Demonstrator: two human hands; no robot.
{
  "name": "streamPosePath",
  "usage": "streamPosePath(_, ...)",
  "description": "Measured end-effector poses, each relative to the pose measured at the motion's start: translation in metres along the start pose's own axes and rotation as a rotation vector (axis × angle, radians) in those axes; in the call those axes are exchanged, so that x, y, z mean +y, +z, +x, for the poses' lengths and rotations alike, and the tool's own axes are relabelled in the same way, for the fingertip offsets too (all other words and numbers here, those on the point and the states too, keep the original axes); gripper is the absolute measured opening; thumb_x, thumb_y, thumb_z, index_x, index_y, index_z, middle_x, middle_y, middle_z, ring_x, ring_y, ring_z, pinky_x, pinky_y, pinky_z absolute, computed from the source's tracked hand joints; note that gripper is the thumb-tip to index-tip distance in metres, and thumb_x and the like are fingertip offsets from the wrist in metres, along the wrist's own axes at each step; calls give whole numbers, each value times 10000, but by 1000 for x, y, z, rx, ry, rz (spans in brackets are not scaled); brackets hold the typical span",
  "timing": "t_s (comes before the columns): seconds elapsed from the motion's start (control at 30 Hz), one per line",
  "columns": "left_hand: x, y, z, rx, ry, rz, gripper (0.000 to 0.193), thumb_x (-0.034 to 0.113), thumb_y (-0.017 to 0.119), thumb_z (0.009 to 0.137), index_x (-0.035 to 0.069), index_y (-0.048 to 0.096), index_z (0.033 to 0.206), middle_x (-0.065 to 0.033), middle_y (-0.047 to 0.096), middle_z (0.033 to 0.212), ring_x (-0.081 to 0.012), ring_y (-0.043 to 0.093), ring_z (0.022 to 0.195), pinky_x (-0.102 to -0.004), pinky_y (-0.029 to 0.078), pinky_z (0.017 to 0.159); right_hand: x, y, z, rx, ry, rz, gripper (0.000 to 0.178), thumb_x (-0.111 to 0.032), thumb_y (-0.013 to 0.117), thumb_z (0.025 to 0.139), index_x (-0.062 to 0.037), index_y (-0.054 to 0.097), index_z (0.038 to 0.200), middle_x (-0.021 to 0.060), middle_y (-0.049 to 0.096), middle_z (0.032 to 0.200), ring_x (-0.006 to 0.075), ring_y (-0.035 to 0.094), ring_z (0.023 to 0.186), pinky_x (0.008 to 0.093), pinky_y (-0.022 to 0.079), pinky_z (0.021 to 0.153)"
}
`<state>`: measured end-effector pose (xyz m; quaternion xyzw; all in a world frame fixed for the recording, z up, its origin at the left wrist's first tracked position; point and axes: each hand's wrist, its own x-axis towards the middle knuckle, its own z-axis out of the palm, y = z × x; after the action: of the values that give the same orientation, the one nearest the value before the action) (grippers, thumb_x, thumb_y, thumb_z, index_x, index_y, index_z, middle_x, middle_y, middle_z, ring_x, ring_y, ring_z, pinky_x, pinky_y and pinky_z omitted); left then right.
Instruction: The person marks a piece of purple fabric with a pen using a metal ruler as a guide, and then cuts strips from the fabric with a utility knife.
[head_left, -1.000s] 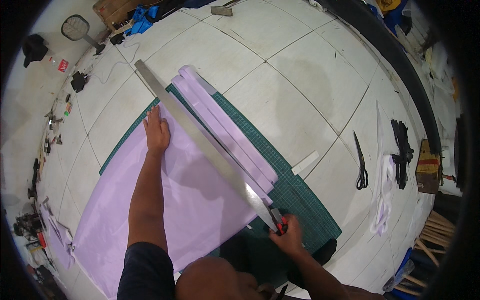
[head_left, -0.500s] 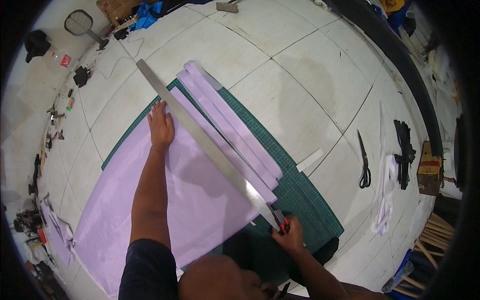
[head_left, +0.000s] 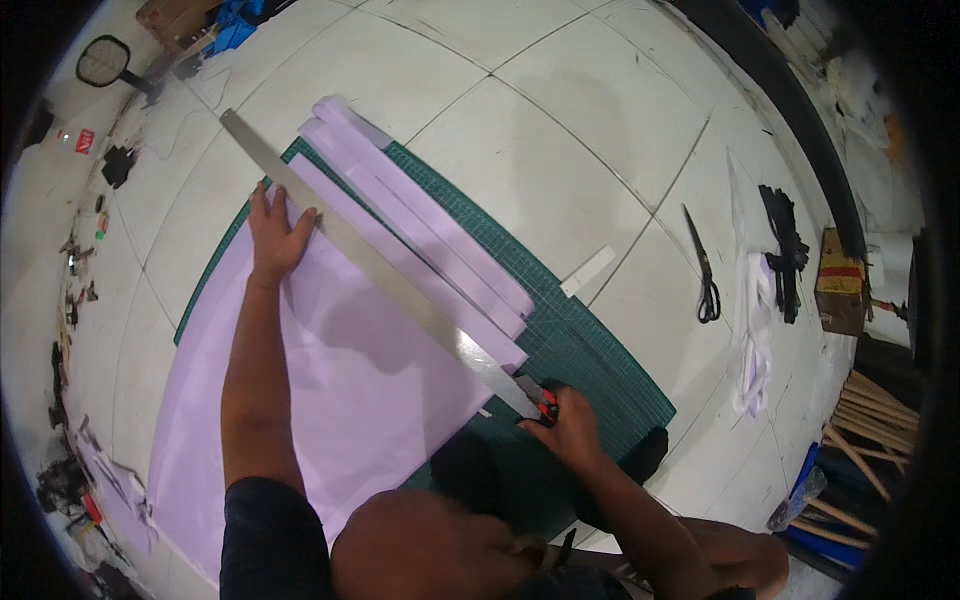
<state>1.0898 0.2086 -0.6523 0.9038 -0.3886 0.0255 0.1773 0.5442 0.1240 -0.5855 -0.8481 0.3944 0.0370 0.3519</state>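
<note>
A large lavender sheet (head_left: 370,370) lies over the green cutting mat (head_left: 600,370), with a long metal straightedge (head_left: 395,290) slanting across it. My left hand (head_left: 280,235) rests on the sheet and the straightedge near its far end, fingers spread. At the near end, my right hand (head_left: 570,425) grips a red and black utility knife (head_left: 547,404) close beside the straightedge; the blade tip cannot be made out. A narrow lavender strip shows along the straightedge's right side. Beyond it lies a folded lavender bundle (head_left: 430,215).
Black scissors (head_left: 703,270) lie on the tiled floor (head_left: 540,150) to the right, near a black bundle (head_left: 785,250) and pale scraps (head_left: 757,340). A small white piece (head_left: 588,271) touches the mat's edge. Wooden sticks (head_left: 870,425) are at far right.
The view has shifted, so the scene sits further left. My left hand's thumb has spread out to the straightedge. My right hand still holds the knife at the near end.
</note>
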Motion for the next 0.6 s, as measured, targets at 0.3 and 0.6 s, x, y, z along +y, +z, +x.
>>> streamPosePath(0.3, 26, -37, 16, -380, -13, 161, 1287, 585, 859, 557, 12, 254, 1538, -237, 245, 1588, -391, 222, 1481, -642, 165, 1159, 15, -45, 71, 354, 230, 117, 378, -345, 697, 917, -6, 587, 1045, 215, 640, 924, 390, 639, 858, 462, 498, 744)
streamPosePath(0.6, 21, -35, 9, -388, -21, 170, 1378, 679, 843, 513, 24, 218, 1552, -246, 229, 1590, -392, 212, 1485, -597, 200, 1166, 40, -78, 174, 463, 365, 162, 809, -460, 840, 741, 100, 549, 1247, 191, 672, 973, 288, 664, 900, 384, 527, 823)
